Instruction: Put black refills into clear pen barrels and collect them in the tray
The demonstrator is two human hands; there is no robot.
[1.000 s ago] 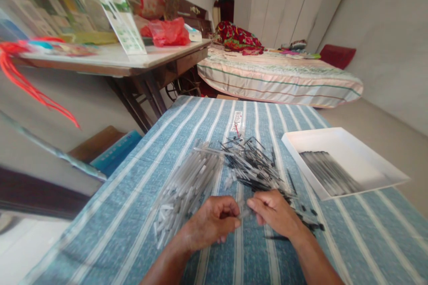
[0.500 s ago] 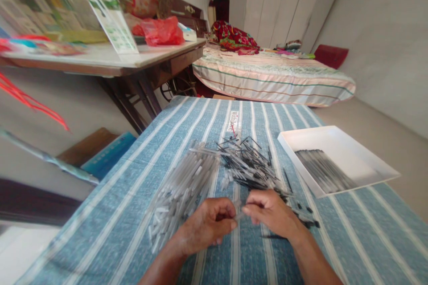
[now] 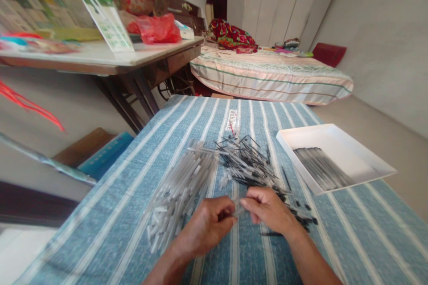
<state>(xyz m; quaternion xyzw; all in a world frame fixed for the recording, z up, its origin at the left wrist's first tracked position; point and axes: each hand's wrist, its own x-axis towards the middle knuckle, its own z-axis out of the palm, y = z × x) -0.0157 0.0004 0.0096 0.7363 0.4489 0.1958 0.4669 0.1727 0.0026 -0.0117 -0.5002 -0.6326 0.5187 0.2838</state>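
Note:
My left hand (image 3: 213, 221) and my right hand (image 3: 269, 207) meet over the near part of the table, fingers pinched. Between their fingertips is a small clear plastic pen part (image 3: 238, 207), blurred and partly covered by the fingers; each hand grips it. Left of my left hand lies a long heap of translucent pen barrels (image 3: 185, 182). Just beyond my right hand spreads a tangled pile of thin black refills and clear and black pen pieces (image 3: 249, 160). One dark refill (image 3: 270, 234) lies beneath my right wrist.
A shallow white box (image 3: 361, 160) on the right holds a row of dark-filled pens (image 3: 323, 167). Several black caps (image 3: 307, 220) lie beside my right forearm. The table has a blue striped cloth (image 3: 117, 213). A cluttered desk (image 3: 143, 55) and a bed (image 3: 267, 75) stand beyond.
Both hands stay together at nearly the same spot, with slight finger movement around the clear piece. The whole view has shifted a little.

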